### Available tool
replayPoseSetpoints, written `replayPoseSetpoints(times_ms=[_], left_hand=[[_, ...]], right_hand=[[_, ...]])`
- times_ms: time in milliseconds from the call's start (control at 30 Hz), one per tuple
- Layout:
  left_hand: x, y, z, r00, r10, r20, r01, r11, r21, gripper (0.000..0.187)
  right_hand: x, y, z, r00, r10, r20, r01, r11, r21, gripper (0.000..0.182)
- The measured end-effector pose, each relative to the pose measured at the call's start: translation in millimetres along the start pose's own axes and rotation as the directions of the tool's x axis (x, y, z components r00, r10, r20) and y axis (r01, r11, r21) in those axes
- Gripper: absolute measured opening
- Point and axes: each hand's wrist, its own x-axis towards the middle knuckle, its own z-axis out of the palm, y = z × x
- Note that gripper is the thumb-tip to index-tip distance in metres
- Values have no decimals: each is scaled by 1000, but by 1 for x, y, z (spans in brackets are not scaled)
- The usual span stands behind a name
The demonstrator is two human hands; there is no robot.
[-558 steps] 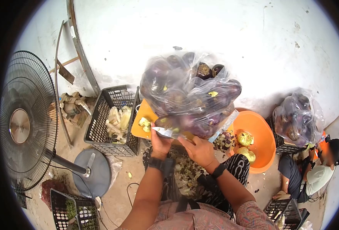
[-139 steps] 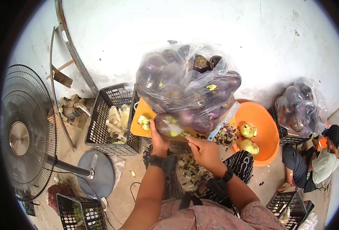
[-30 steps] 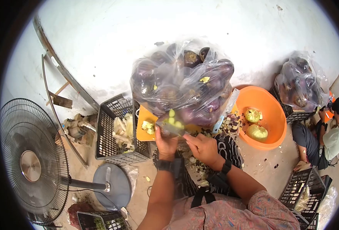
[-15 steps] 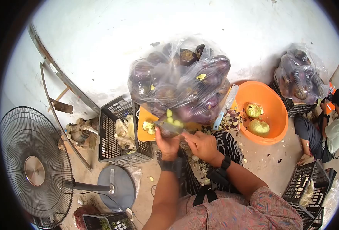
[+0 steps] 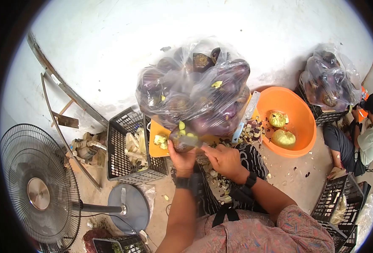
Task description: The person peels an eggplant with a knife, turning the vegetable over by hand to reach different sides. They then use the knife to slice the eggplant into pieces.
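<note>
My left hand (image 5: 182,159) is closed around a purple kohlrabi (image 5: 178,146), which shows several pale green cut spots on its upper side. My right hand (image 5: 228,162) grips a knife (image 5: 193,142), its blade lying against the kohlrabi; the handle is mostly hidden in my fingers. Both hands are just in front of an orange board (image 5: 155,148), where pale trimmed pieces (image 5: 160,140) lie at the left end. Behind them bulges a clear plastic bag (image 5: 195,95) full of purple kohlrabi. A broad blade with a light blue handle (image 5: 237,133) rests at the board's right end.
An orange basin (image 5: 306,126) on the right holds two peeled kohlrabi (image 5: 283,139). A black crate (image 5: 119,166) and a standing fan (image 5: 39,194) are to the left. Peelings (image 5: 252,131) lie beside the board. Another person (image 5: 370,143) sits far right, near a second bag (image 5: 328,80).
The knife blade has shifted slightly across the kohlrabi, uncovering more of its purple side. Both hands keep their holds. The whole view has moved a little.
</note>
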Motion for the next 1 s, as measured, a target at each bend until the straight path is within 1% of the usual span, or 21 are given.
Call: replayPoseSetpoints(times_ms=[133, 233, 300, 533, 633, 700, 833, 900, 933, 1000], left_hand=[[2, 2, -4, 1000, 12, -12, -12, 1000, -2, 52], [2, 3, -1, 999, 7, -35, -6, 1000, 9, 53], [0, 2, 1, 998, 23, -63, -20, 999, 40, 52], [-1, 2, 5, 997, 36, -67, -34, 999, 28, 51], [-2, 3, 4, 997, 35, -64, -33, 999, 37, 51], [-1, 3, 1, 1000, 3, -26, -2, 999, 39, 52], [0, 2, 0, 999, -23, -30, 23, 1000, 21, 53], [1, 1, 2, 998, -3, -61, 4, 1000, 28, 54], [2, 2, 1, 998, -2, -62, 4, 1000, 28, 54], [1, 3, -1, 998, -1, -62, 2, 1000, 22, 55]], right_hand=[[5, 0, 3, 999, -30, -27, 30, 1000, 6, 31], [2, 0, 4, 999, -29, -14, 29, 999, 20, 27], [-3, 0, 2, 999, -18, 37, 18, 1000, -6, 26], [0, -4, -2, 999, -13, 31, 13, 1000, -5, 27], [3, -7, -3, 999, -26, 38, 28, 999, -44, 26], [5, -7, 0, 999, -33, 21, 34, 998, -44, 26], [13, -4, 10, 999, -51, -12, 50, 994, -98, 27], [16, -2, 12, 998, 4, -60, -7, 998, -63, 28], [15, -1, 10, 998, 3, -60, -7, 998, -63, 28], [9, -2, 1, 1000, -27, -5, 26, 998, -52, 30]])
